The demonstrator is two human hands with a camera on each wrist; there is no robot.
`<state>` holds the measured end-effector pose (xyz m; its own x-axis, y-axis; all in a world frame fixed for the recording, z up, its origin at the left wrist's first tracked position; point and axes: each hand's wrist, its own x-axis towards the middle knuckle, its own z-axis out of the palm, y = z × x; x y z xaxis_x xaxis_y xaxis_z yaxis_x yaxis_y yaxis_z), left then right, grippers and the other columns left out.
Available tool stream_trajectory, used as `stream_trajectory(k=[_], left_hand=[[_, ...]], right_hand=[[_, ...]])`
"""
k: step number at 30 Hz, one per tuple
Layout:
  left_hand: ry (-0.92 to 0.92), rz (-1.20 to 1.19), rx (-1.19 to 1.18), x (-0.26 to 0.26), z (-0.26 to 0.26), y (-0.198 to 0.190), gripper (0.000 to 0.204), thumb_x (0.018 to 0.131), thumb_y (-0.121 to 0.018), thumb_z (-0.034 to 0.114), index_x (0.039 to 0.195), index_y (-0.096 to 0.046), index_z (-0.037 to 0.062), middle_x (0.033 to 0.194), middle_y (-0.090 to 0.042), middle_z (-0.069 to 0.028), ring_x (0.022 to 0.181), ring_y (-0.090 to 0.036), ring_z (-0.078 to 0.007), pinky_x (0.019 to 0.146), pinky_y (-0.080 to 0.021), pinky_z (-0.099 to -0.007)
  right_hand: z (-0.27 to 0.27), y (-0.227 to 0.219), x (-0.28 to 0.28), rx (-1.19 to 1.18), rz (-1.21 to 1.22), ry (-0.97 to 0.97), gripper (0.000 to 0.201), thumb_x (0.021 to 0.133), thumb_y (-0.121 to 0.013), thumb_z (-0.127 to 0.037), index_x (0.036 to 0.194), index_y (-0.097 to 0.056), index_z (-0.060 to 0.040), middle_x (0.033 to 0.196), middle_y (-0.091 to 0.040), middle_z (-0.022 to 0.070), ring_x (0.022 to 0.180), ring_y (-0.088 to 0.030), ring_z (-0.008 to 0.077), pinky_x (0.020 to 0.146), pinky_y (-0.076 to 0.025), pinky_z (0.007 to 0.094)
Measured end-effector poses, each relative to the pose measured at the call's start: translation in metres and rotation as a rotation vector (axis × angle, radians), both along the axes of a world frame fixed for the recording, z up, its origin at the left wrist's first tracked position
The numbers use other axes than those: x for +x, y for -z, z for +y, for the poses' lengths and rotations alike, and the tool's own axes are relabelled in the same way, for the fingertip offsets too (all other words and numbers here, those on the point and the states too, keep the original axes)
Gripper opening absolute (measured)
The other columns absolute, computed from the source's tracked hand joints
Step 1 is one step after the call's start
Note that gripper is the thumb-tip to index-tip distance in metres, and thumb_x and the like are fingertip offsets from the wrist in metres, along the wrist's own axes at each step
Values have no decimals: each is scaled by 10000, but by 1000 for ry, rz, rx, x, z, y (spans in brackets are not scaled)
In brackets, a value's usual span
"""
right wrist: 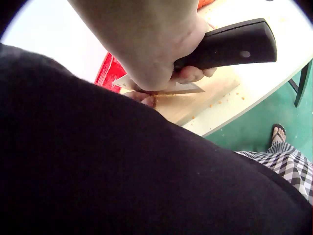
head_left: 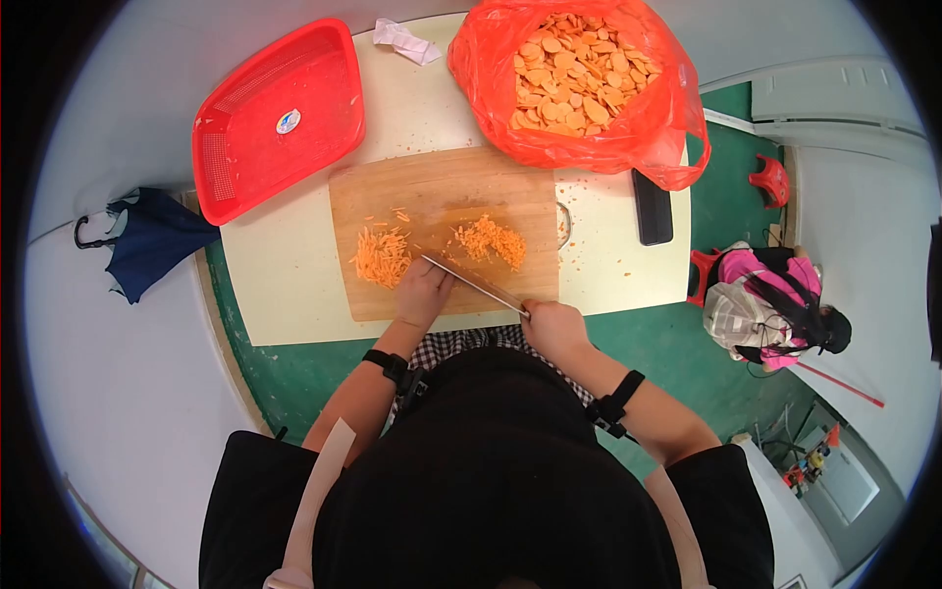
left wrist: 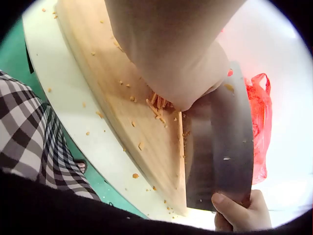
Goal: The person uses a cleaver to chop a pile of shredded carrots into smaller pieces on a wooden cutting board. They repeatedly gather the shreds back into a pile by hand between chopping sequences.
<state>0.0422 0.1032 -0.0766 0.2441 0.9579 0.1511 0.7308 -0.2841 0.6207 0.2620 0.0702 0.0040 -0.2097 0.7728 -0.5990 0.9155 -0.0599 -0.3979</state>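
My right hand (head_left: 557,330) grips the black handle (right wrist: 230,45) of a wide-bladed knife (left wrist: 220,142), its thumb against the blade's base. The blade slants across the wooden cutting board (head_left: 442,187). My left hand (head_left: 424,293) is on the board beside the blade's far end, fingers bent down over carrot strips (left wrist: 160,104) that are partly hidden beneath it. A pile of thin orange shreds (head_left: 381,257) lies just beyond the left hand. Finely chopped orange bits (head_left: 491,242) form another pile on the far side of the blade.
A red plastic basket (head_left: 285,123) stands at the back left, and a red bag (head_left: 491,88) of orange slices (head_left: 579,79) at the back right. A phone (head_left: 654,208) lies right of the board. Crumpled paper (head_left: 404,41) is behind. A person in pink (head_left: 775,285) is off to the right.
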Motion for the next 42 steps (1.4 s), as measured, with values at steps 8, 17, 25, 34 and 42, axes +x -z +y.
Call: stream_trajectory(k=[8,17,25,34,42], left_hand=[[15,33,-30,0,4,-5,84,679,-672,92,747,-649,51,782,-595,-80,745,-586,-253,629,-495,-340],[37,-10,-85,-4,4,-17,109,706,-668,115,775,-638,36,830,-610,-80,794,-579,-256,698,-481,-344],[-64,95,-376,-16,-9,-33,395,659,-718,159,1013,-587,42,953,-563,-116,898,-551,-296,752,-470,-366],[2,-51,-228,-9,-3,-21,411,708,-673,82,1091,-530,35,1059,-531,-128,985,-526,-317,805,-464,-369],[36,-20,-217,-6,1,-7,249,732,-650,84,968,-592,30,984,-574,-112,913,-560,-299,766,-478,-358]], right_hand=[[13,8,-6,15,-16,-28,150,796,-519,-194,779,-605,-72,664,-625,136,633,-624,309,582,-507,412],[12,-4,13,-12,-45,93,189,814,-527,-238,780,-615,-74,673,-625,144,654,-623,317,609,-505,418],[8,-2,14,5,-41,140,198,812,-528,-232,754,-614,-63,657,-619,158,639,-621,323,598,-507,422],[7,1,14,18,-40,140,200,811,-525,-231,744,-612,-63,646,-617,157,631,-620,325,589,-506,421],[6,2,13,19,-44,149,192,811,-532,-232,753,-613,-67,649,-619,154,635,-621,319,593,-506,420]])
